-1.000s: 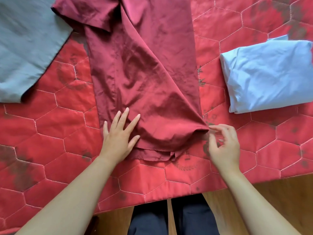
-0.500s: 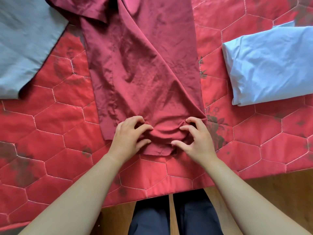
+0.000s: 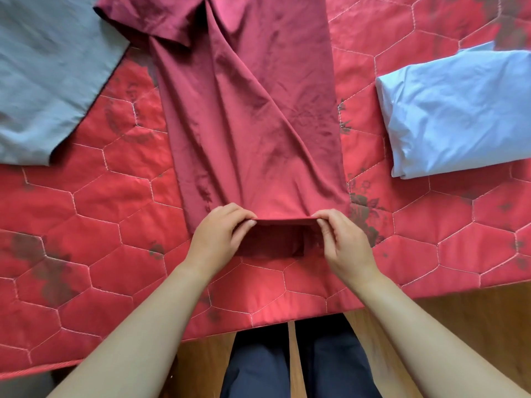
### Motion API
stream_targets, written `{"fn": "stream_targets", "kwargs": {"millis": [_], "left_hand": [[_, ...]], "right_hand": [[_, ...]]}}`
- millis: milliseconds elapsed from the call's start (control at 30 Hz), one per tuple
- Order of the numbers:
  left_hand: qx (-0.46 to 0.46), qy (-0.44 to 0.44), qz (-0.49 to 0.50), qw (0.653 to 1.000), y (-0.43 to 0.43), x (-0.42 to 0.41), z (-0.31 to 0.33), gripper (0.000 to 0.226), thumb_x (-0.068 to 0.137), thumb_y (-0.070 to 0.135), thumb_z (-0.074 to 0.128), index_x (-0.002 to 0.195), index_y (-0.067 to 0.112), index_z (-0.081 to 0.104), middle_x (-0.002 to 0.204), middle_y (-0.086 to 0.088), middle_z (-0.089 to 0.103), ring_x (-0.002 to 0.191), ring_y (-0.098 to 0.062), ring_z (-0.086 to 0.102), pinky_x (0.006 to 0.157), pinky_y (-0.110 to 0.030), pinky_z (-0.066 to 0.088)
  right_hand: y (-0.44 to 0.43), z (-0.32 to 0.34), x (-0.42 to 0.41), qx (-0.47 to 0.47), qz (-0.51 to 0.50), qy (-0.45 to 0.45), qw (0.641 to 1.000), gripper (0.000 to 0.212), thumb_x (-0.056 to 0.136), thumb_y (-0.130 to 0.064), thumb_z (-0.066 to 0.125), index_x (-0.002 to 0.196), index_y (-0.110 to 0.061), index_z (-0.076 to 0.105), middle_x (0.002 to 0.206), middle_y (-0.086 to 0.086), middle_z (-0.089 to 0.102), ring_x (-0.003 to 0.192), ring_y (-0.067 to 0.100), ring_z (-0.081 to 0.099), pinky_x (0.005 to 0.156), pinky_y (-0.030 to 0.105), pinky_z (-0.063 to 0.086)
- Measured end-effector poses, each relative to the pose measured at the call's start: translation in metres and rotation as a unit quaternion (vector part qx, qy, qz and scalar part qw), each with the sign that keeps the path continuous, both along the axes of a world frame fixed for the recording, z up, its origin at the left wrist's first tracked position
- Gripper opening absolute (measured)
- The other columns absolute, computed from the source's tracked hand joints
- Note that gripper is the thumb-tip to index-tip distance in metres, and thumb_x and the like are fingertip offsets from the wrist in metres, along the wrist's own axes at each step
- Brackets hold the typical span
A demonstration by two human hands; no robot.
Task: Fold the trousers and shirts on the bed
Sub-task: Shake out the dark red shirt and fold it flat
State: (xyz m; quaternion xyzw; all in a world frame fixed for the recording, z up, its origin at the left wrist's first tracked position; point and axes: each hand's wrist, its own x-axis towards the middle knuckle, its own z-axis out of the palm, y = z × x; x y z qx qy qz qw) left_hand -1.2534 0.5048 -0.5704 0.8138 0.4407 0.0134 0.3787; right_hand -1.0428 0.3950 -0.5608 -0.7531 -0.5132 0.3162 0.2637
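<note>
Lifted off the red quilt since half a second back: near hem of the maroon shirt, then bunched, now stretched taut. Pinched at one end by left hand, at the other by right hand, fingers curled over the fold (rest of shirt lying lengthwise on the quilt). Left of shirt, beside its sleeve, grey garment spread flat; right of shirt, apart, folded pale-blue garment.
</note>
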Motion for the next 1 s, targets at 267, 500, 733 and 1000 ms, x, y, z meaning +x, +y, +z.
{"fn": "stream_targets", "kwargs": {"millis": [267,500,733,1000], "left_hand": [[-0.047,-0.001,0.022,0.999,-0.001,-0.016,-0.004,0.014,0.087,0.028,0.063,0.100,0.023,0.066,0.094,0.008,0.059,0.090,-0.011,0.055,0.083,-0.025,0.043],[0.060,0.120,0.256,0.957,0.020,-0.016,-0.012,0.035,0.083,0.028,0.065,0.117,0.026,0.058,0.135,-0.004,0.040,0.123,-0.028,0.040,0.095,-0.045,0.036],[-0.003,0.097,0.279,0.955,0.038,-0.012,-0.022,0.069,0.083,0.017,0.065,0.143,0.028,0.031,0.118,-0.009,0.041,0.100,-0.028,0.049,0.092,-0.034,0.039],[-0.066,0.095,0.244,0.963,0.023,-0.014,-0.020,0.062,0.083,0.007,0.058,0.138,0.027,0.036,0.104,-0.007,0.056,0.097,-0.029,0.055,0.074,-0.033,0.038]], "right_hand": [[0.002,-0.002,0.005,-0.088,0.037,-0.017,0.995,0.017,0.089,-0.034,0.051,0.097,-0.025,0.064,0.088,-0.014,0.063,0.075,0.010,0.059,0.069,0.031,0.048],[0.065,-0.027,-0.019,-0.064,0.026,-0.141,0.988,0.042,0.083,-0.032,0.061,0.124,-0.026,0.056,0.142,0.006,0.038,0.131,0.030,0.032,0.102,0.053,0.026],[0.092,-0.045,-0.007,-0.084,-0.017,-0.189,0.978,0.043,0.081,-0.038,0.060,0.123,-0.032,0.053,0.143,0.003,0.034,0.129,0.027,0.028,0.100,0.051,0.024],[0.106,-0.033,0.018,-0.132,-0.032,-0.082,0.987,0.043,0.083,-0.006,0.055,0.124,-0.019,0.050,0.113,0.009,0.054,0.104,0.031,0.053,0.085,0.042,0.045]]}}
